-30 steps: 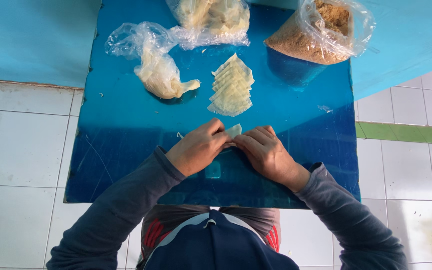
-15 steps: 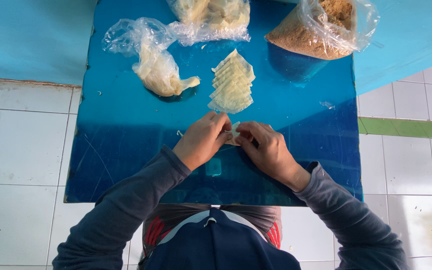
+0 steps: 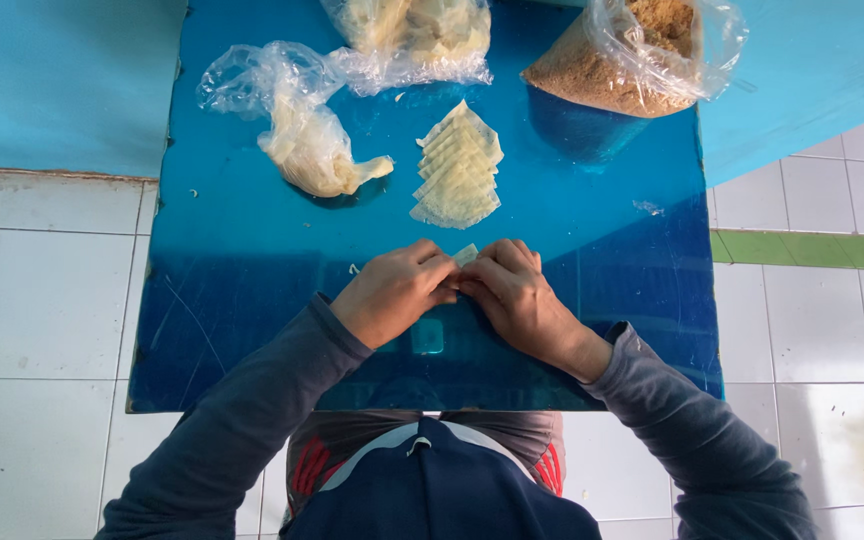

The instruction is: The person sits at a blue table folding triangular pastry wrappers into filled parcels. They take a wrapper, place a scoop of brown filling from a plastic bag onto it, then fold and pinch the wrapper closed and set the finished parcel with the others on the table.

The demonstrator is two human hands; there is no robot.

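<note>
Head camera looking straight down: a person is sitting at a glossy blue table (image 3: 252,300), both hands meeting over a small pale wrapper (image 3: 466,254). Going left to right, a clear bag of pale filling (image 3: 314,155) is lying open, a fanned stack of folded wrappers (image 3: 458,170) is resting beyond the hands, and a bag of brown crumbs (image 3: 617,60) is standing at the far right corner. The left hand (image 3: 392,295) and right hand (image 3: 517,295) are pinching the wrapper together, fingers curled tightly round it, only its corner showing. Judging by the stack, several pieces are already done; this one is being folded, and plenty of filling is remaining.
</note>
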